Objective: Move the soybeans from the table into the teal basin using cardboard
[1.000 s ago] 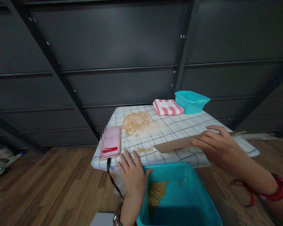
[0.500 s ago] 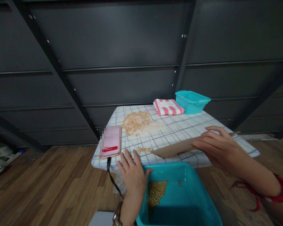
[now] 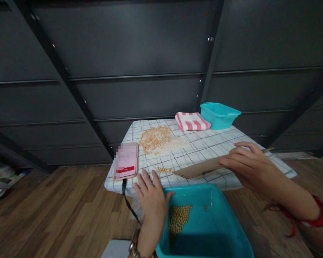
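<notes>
My right hand (image 3: 247,161) pinches a strip of brown cardboard (image 3: 199,168), held low over the checked cloth. The strip's left end is beside a small cluster of soybeans (image 3: 165,170) near the table's front edge. Fingers spread, my left hand (image 3: 152,195) rests at the table edge, its thumb over the rim of a large teal tub (image 3: 226,211). Inside that tub, yellowish beans (image 3: 179,218) gather at the left side. Farther back lies a bigger pile of soybeans (image 3: 154,139) mixed with whitish grains that look like rice (image 3: 177,143).
A phone in a pink case (image 3: 127,159) lies at the table's left, with a black strap (image 3: 129,206) hanging down. At the back are a folded red-and-white striped towel (image 3: 192,122) and a smaller turquoise basket (image 3: 220,116). A dark panel wall (image 3: 140,43) stands behind the table.
The left end of the cardboard strip is slightly farther from the small bean cluster. Both hands stay almost where they were, and the beans in the tub look the same.
</notes>
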The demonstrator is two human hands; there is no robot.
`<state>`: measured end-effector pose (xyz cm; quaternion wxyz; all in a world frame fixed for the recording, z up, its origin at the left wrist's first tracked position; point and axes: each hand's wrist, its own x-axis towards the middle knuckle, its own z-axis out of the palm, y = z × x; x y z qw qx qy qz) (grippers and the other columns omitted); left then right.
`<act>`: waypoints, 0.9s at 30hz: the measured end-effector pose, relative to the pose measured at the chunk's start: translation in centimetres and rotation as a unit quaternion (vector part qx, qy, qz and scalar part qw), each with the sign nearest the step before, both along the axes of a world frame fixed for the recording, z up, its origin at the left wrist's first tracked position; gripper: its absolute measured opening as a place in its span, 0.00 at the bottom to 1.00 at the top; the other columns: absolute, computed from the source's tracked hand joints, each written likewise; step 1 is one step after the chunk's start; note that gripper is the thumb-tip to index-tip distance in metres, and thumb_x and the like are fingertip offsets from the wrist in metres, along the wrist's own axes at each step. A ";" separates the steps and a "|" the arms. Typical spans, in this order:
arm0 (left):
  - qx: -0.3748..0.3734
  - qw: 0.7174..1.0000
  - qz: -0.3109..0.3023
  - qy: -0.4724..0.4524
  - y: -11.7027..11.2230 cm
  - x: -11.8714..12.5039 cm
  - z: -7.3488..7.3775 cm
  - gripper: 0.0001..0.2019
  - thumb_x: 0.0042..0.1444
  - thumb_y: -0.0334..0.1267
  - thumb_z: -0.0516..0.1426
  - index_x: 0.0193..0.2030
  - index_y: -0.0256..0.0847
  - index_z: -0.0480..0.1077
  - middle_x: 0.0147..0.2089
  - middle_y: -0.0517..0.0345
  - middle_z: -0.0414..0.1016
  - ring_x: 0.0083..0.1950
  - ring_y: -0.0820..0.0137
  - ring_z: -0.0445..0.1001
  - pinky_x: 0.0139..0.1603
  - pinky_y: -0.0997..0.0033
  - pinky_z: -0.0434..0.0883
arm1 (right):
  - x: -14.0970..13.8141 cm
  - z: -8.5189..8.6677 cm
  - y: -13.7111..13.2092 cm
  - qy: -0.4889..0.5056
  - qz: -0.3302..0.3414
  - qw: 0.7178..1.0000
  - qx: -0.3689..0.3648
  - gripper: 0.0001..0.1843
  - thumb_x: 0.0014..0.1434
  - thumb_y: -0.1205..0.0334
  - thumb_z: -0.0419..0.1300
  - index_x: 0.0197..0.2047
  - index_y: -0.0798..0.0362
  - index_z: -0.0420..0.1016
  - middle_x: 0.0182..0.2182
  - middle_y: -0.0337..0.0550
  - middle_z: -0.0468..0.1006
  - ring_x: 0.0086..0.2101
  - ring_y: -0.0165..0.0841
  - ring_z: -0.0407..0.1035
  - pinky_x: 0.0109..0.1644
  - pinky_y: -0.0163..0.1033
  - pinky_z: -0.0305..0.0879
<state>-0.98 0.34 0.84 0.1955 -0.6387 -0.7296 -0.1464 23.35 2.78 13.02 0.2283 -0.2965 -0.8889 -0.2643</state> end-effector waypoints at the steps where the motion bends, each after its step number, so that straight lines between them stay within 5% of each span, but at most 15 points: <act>1: 0.000 1.000 0.000 -0.002 0.0 0.0 0.0 0.40 0.39 0.51 0.63 0.56 0.25 0.62 0.58 0.24 0.62 0.59 0.37 0.59 0.55 0.38 0.59 | 0.1 0.1 -0.1 0.000 0.003 1.000 -0.006 0.16 0.54 0.78 0.45 0.38 0.49 0.63 0.27 0.35 0.74 0.29 0.31 0.64 0.44 0.43 0.57; 9: 0.002 1.000 0.001 0.002 0.1 0.0 -0.2 0.41 0.39 0.51 0.64 0.56 0.25 0.62 0.58 0.24 0.61 0.59 0.36 0.59 0.54 0.37 0.59 | 0.1 0.2 0.2 -0.005 -0.008 0.999 0.035 0.17 0.52 0.78 0.45 0.38 0.48 0.64 0.27 0.37 0.74 0.29 0.33 0.66 0.41 0.45 0.60; 19: 0.006 1.000 0.000 -0.005 0.1 0.0 -0.2 0.40 0.39 0.51 0.63 0.56 0.26 0.61 0.59 0.25 0.61 0.60 0.37 0.58 0.55 0.37 0.58 | 0.0 0.2 -0.5 0.028 -0.006 0.999 -0.031 0.18 0.52 0.76 0.46 0.37 0.45 0.68 0.27 0.34 0.74 0.28 0.32 0.66 0.43 0.46 0.60; 27: 0.006 1.000 -0.003 0.004 0.1 -0.1 -0.8 0.41 0.41 0.51 0.62 0.58 0.26 0.59 0.59 0.24 0.60 0.60 0.36 0.56 0.56 0.36 0.57 | -0.3 0.0 0.1 -0.012 -0.051 0.999 0.004 0.18 0.50 0.78 0.48 0.35 0.47 0.71 0.26 0.39 0.74 0.30 0.34 0.66 0.44 0.48 0.60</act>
